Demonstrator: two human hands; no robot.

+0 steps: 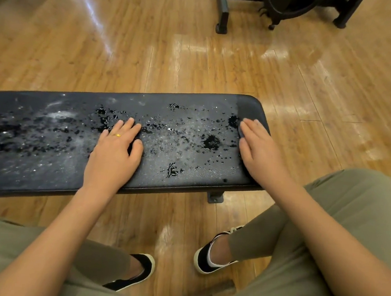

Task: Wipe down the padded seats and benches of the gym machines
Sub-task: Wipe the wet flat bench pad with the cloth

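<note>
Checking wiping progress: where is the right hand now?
Head view: the right hand lies flat on the right end of the bench, right of the left hand and the droplets.

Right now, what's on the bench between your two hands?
Only wet padding: droplets and small puddles between left hand and right hand, in the head view.
</note>
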